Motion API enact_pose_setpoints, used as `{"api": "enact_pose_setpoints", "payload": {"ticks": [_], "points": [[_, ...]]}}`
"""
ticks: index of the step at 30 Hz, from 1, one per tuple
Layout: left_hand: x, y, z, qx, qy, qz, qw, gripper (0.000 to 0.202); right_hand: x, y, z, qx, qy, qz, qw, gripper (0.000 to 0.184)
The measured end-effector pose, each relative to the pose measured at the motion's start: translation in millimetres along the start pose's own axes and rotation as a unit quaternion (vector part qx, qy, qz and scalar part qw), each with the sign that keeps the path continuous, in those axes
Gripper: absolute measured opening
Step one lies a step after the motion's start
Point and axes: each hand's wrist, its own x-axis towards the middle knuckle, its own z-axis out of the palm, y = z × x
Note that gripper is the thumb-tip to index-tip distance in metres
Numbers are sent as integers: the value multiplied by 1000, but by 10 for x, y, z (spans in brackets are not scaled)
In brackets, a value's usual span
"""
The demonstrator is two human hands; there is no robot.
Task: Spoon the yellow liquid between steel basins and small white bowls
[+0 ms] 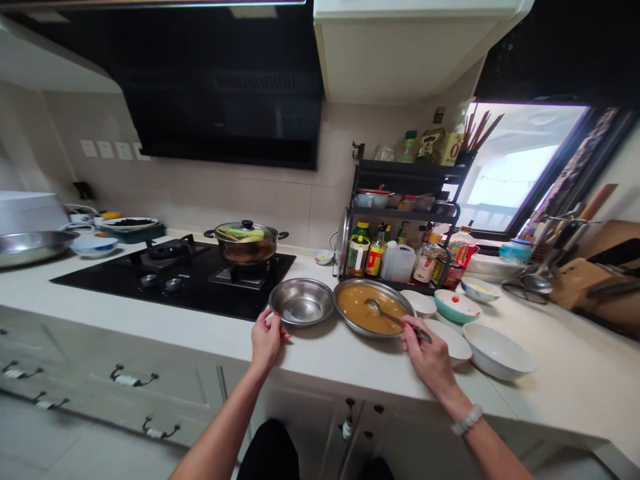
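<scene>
My left hand [267, 339] grips the near left rim of an empty steel bowl [303, 303] on the counter, thumb over the edge. Right beside that stands a wider steel bowl [357, 293] of brown liquid with small pale bits. A metal spoon [393, 316] slants into the liquid, its bowl end partly under the surface. Closed around the spoon's handle, my right hand [429, 350] is at the wide bowl's right rim.
Left of the bowls, a lidded pot [247, 250] sits on the black gas stove [200, 287]. A rack [410, 213] of bottles stands behind. White bowls [500, 350] and a green bowl [456, 307] crowd the right side, near a knife block [583, 283].
</scene>
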Motion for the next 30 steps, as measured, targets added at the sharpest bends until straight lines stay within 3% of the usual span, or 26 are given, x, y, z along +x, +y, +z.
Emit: {"api": "enact_pose_setpoints", "payload": {"ticks": [5,10,24,30], "points": [[5,-2,-3,13,7,-5,1000,51,49,10,-5,68,57,146,985,42],[-17,35,6,20,5,-2,1000,50,157,23,-49,149,118,213,958,47],[4,-35,-14,50,3,35,998,54,250,-49,-20,196,164,242,936,44],[-9,-33,-6,43,5,34,998,55,360,-222,179,236,141,215,937,42]]}}
